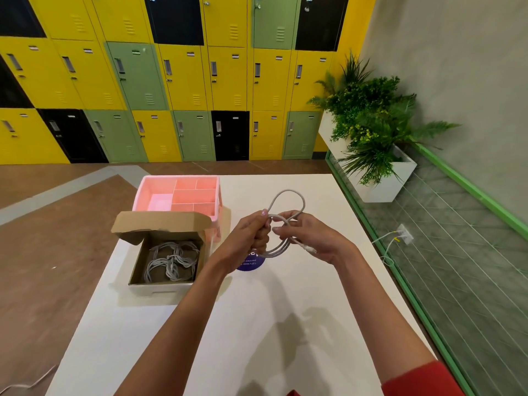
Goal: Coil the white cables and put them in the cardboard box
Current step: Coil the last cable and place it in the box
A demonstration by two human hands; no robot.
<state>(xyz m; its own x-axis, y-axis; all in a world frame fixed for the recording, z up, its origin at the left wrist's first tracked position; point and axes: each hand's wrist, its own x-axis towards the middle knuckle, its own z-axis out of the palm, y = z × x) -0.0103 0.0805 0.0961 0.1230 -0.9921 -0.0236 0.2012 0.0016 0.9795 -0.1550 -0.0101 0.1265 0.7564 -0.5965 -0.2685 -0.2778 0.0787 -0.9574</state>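
White cable [288,192] held in mid-air at frame centre, above the table [285,324], already gathered into several loops: one rises above the hands, the rest hang below them. Step in hand, by my reading: coiling, near its end, since the connector [309,248] and only a short tail look loose. Left hand [251,235] is closed in a fist round the bunched loops, thumb up against the strands. Right hand [314,238] is half open, fingers loosely curled; thumb and forefinger appear to pinch a strand just beside the left fist, and the connector end lies across its palm. Cardboard box [160,288] sits left of centre, lid flap raised, well apart from the hands. Coiled cables [171,260] lie inside it, so part of the job looks done. Pink divided tray [143,192] stands directly behind the box. Purple round label [250,265] on the table is partly hidden by the left wrist. Next move likely calls for wrapping or tucking the loose end so the coil holds, then carrying it left and lowering it past the flap onto the cables already there.
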